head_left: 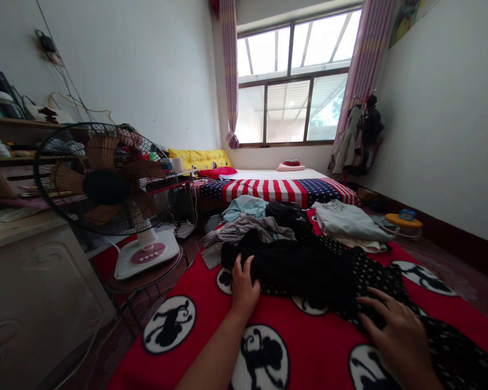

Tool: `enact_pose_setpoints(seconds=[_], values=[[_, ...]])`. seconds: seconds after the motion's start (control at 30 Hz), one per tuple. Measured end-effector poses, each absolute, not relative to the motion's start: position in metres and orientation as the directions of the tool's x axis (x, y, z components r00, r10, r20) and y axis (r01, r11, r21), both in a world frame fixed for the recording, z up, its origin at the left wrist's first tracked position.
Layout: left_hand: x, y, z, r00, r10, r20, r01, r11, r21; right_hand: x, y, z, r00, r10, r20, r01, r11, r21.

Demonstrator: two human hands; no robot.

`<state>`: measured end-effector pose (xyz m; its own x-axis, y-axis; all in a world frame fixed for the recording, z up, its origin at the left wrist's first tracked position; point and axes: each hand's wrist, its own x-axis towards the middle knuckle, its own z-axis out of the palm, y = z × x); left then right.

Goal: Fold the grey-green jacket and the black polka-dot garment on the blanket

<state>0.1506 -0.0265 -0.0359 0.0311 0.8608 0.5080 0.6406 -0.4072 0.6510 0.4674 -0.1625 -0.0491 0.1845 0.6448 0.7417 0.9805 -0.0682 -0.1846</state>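
A black garment with white-dotted parts lies spread across the red blanket, which carries black-and-white monkey pictures. My left hand touches the garment's near left edge, its fingers apart and stretched forward. On the dotted cloth at the right rests my right hand, fingers spread and palm down. Dotted fabric runs on past it toward the lower right corner. Just beyond the garment are a crumpled grey cloth, a light blue cloth and a dark cloth.
Folded pale clothes are stacked at the far right of the blanket. A fan stands on a round stool at the left, beside a cabinet. Another bed lies under the window. A small orange-topped stool stands by the right wall.
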Motion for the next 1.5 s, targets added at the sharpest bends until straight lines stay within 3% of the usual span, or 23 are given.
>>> enact_pose_setpoints(seconds=[1.5], values=[[0.1512, -0.0277, -0.0365, 0.044, 0.851, 0.523, 0.652, -0.421, 0.63, 0.4705, -0.1609, -0.0519, 0.187, 0.689, 0.7, 0.98, -0.085, -0.178]])
